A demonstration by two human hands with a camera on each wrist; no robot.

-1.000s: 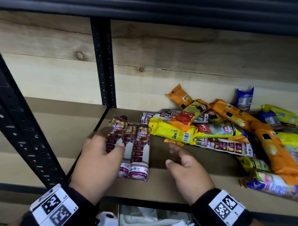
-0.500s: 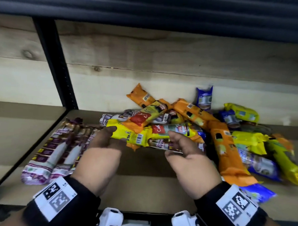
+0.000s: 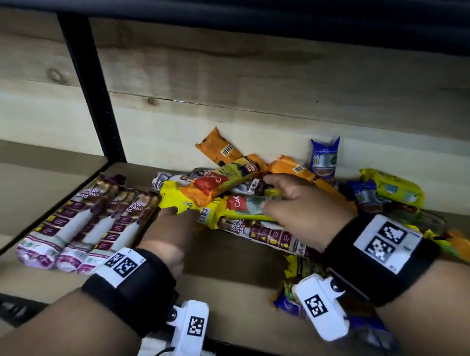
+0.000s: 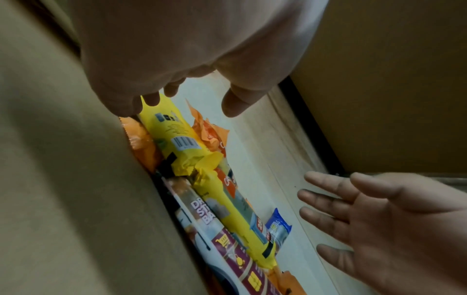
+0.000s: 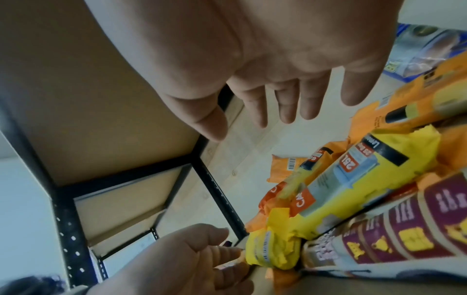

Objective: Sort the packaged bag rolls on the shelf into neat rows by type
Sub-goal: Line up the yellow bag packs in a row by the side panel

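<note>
Three purple-and-white drawstring bag rolls (image 3: pixel 86 225) lie side by side at the shelf's left. To their right is a mixed pile of rolls. My left hand (image 3: pixel 178 213) touches the left end of a yellow roll (image 3: pixel 179 199) at the pile's front; in the left wrist view the fingers meet that yellow roll (image 4: pixel 174 131) and the thumb stays apart. My right hand (image 3: pixel 270 195) hovers flat over a yellow roll with a grey label (image 3: pixel 248 208), fingers straight and holding nothing (image 5: pixel 265 119). A fourth purple drawstring roll (image 3: pixel 266 235) lies under the pile's front edge.
Orange rolls (image 3: pixel 221 147), blue packs (image 3: pixel 323 157) and yellow-green packs (image 3: pixel 392 187) crowd the back and right. A black upright post (image 3: pixel 89 90) stands left of the purple row. The wooden shelf board (image 3: pixel 224 271) is bare in front between my wrists. More rolls lie under my right wrist.
My left hand has left the purple row and moved right to the yellow roll's end. My right hand has reached farther back over the pile.
</note>
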